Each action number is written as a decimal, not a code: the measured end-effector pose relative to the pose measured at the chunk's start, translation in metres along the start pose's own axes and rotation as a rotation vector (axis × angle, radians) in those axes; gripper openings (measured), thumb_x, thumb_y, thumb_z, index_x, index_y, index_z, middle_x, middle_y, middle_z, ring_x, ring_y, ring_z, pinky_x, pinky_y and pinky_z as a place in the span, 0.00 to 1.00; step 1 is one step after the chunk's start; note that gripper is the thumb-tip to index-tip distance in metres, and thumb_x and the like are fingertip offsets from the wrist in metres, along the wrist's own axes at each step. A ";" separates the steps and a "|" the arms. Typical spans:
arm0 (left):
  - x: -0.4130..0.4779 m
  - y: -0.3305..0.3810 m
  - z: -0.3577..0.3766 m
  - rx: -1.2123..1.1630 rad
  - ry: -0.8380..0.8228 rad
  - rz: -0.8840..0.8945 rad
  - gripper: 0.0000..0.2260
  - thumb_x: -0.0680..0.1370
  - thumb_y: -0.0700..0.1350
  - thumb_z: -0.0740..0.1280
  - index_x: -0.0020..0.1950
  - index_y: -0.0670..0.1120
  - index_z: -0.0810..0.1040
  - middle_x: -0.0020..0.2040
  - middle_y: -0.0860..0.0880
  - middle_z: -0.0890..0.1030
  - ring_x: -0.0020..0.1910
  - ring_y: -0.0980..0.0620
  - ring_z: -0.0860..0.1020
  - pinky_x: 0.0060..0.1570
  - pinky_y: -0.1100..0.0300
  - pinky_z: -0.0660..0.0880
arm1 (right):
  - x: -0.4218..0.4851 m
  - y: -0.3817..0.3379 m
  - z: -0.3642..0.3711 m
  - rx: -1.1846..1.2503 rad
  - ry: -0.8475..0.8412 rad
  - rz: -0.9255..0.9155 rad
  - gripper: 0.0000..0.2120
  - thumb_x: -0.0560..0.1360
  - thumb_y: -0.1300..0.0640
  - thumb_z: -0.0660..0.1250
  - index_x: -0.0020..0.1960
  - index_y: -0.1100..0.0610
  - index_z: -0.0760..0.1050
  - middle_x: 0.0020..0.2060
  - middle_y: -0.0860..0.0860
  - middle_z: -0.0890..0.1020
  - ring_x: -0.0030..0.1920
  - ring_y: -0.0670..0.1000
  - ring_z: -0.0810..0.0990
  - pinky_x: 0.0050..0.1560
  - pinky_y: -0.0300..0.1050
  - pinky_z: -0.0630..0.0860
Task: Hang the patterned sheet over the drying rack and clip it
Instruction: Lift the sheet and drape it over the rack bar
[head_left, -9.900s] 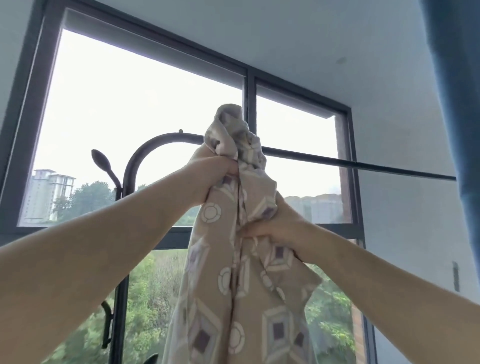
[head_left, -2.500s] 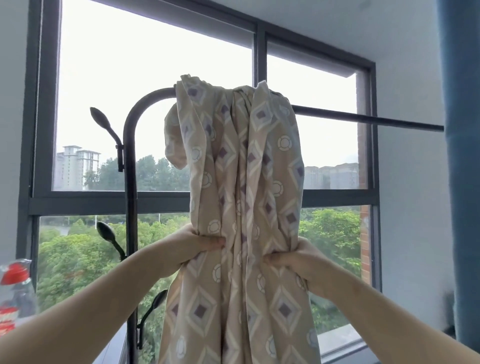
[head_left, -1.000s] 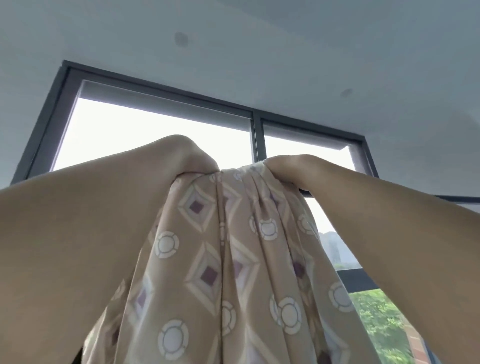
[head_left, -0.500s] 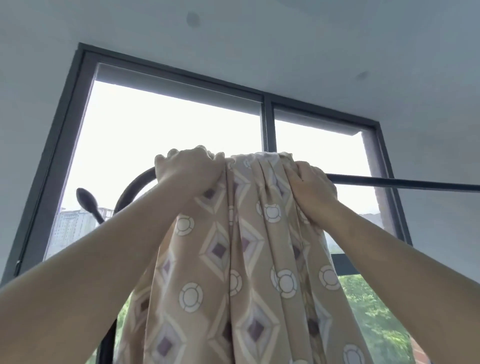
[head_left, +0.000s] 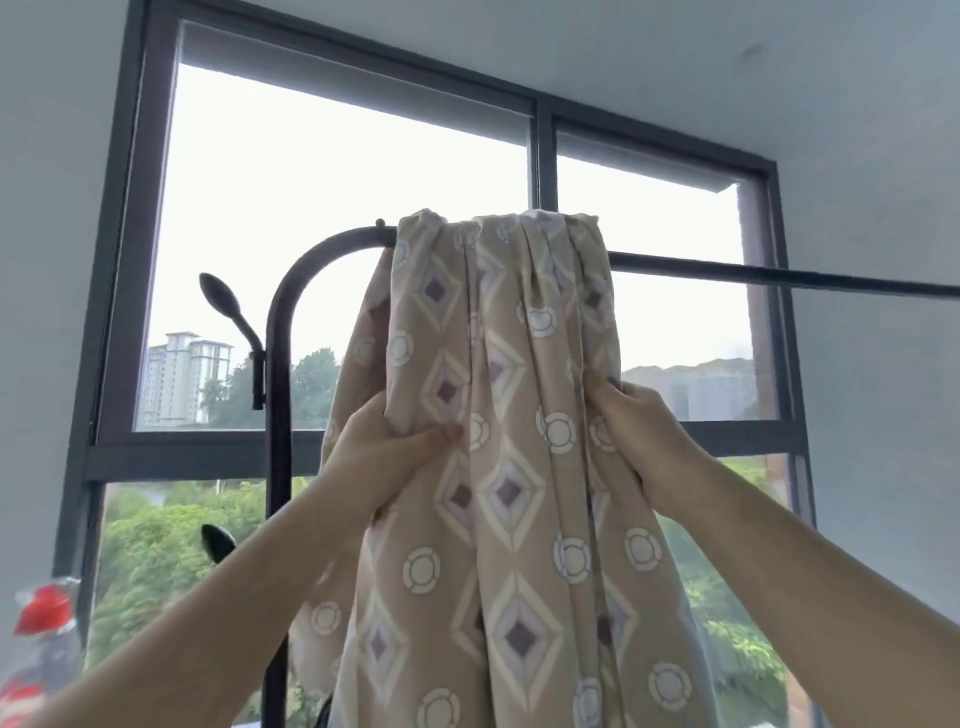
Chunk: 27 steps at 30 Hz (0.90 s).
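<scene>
Left hand has a proper grip on the left edge of the sheet, thumb pressed flat across the front of the fabric and the other fingers tucked round behind it. Right hand is on the right edge at about the same height, fingers curled into the folds so you mostly see the back of it. So both hands are grasping cloth, neither one loose. Sheet itself is draped over the top bar of the rack, bunched into pleats at the left end of the bar, just beside where the black tube curves down into the post. It hangs down the front between the two arms and runs off the bottom of the view; how much hangs down the back I can't tell. Tan fabric with diamonds and little ring shapes on it. Post has a couple of spoon-shaped hooks sticking out to the left. Big dark-framed window behind everything, trees and tower blocks outside. Blurry bottle with a red top down in the bottom left corner.
</scene>
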<state>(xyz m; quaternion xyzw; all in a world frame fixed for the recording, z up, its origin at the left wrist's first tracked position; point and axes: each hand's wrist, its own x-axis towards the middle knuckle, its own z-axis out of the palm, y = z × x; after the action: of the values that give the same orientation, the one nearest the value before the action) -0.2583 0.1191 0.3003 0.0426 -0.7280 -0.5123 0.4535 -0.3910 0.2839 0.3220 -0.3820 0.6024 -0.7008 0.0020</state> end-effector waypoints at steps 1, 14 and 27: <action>-0.001 0.001 -0.001 -0.024 -0.052 -0.036 0.18 0.67 0.42 0.77 0.54 0.42 0.78 0.46 0.44 0.85 0.44 0.46 0.84 0.46 0.51 0.81 | -0.001 0.000 -0.002 0.017 -0.040 0.023 0.20 0.76 0.44 0.63 0.57 0.59 0.77 0.48 0.58 0.84 0.49 0.57 0.83 0.54 0.52 0.79; -0.040 0.005 -0.014 -0.024 -0.389 -0.187 0.09 0.70 0.37 0.70 0.50 0.40 0.81 0.46 0.43 0.85 0.43 0.48 0.83 0.43 0.56 0.80 | -0.069 0.027 -0.015 -0.004 -0.496 0.152 0.23 0.62 0.45 0.69 0.53 0.55 0.79 0.47 0.52 0.86 0.46 0.52 0.84 0.50 0.46 0.79; -0.013 0.018 -0.010 0.024 -0.145 -0.065 0.05 0.77 0.35 0.65 0.52 0.37 0.78 0.44 0.40 0.81 0.40 0.45 0.80 0.45 0.51 0.78 | -0.045 0.008 -0.007 0.064 -0.181 -0.002 0.06 0.75 0.66 0.66 0.48 0.59 0.80 0.37 0.52 0.86 0.36 0.48 0.84 0.35 0.39 0.81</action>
<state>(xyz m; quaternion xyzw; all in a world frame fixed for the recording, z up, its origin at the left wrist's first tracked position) -0.2366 0.1276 0.3069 0.0345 -0.7631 -0.5200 0.3821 -0.3662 0.3090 0.2914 -0.4440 0.5767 -0.6824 0.0677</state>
